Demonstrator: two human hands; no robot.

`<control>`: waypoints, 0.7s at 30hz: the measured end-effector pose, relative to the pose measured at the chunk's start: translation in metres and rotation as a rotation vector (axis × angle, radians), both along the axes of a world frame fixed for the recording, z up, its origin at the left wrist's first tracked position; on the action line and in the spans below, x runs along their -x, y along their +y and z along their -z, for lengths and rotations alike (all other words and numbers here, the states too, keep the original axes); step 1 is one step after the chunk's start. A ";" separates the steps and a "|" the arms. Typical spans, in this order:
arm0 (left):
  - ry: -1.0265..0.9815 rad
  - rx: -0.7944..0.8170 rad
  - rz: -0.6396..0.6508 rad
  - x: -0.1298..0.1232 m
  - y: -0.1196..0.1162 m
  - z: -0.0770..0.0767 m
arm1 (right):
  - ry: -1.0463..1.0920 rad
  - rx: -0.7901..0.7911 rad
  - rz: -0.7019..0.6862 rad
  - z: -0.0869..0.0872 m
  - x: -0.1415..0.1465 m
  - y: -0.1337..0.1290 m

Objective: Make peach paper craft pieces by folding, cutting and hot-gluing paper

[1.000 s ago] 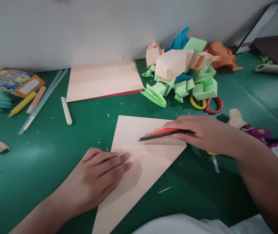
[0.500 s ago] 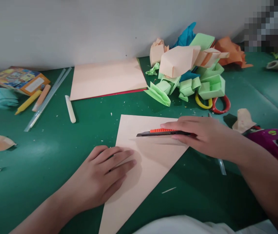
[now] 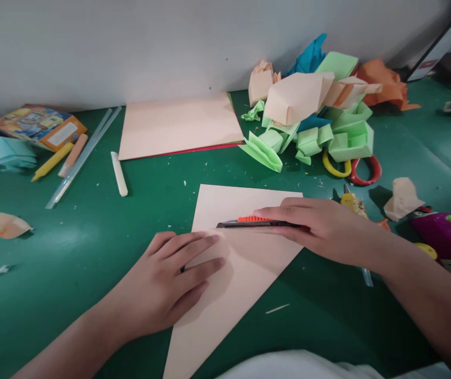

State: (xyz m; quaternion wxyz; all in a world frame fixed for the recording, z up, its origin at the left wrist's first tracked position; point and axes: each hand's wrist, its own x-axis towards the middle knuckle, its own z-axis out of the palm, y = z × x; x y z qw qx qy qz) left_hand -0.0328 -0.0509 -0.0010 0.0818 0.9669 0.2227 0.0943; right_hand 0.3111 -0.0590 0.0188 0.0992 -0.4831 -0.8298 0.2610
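A folded sheet of pale peach paper (image 3: pixel 225 310) lies on the green table in front of me, narrowing toward my body. My left hand (image 3: pixel 174 279) rests flat on its left edge, fingers stretched out and slightly apart. In my right hand (image 3: pixel 324 226) is a utility knife (image 3: pixel 245 222) with an orange slider and a dark body, held between thumb and fingers. The knife lies low across the upper part of the paper, pointing left, its tip a little above my left fingertips. The palm hides the knife's rear end.
Behind the paper lies a stack of coloured sheets (image 3: pixel 178 126). Folded paper pieces (image 3: pixel 300 100) heap at the back right beside scissors (image 3: pixel 363 169). A glue gun (image 3: pixel 354 204) and a purple power strip (image 3: pixel 447 237) are at right. Crayons (image 3: pixel 54 162) and clear glue sticks (image 3: pixel 83 160) lie left.
My right hand has brought the knife slightly down toward me and left across the paper, closer to my left fingers. My left hand stays on the sheet. The view has shifted a little.
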 end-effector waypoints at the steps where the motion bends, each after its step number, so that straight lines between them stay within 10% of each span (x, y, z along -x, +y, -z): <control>1: 0.002 0.001 0.003 0.000 0.000 0.000 | 0.004 0.002 0.000 0.000 0.000 0.000; 21: -0.019 0.049 -0.024 0.002 -0.002 0.001 | -0.013 0.028 -0.006 -0.004 0.001 -0.003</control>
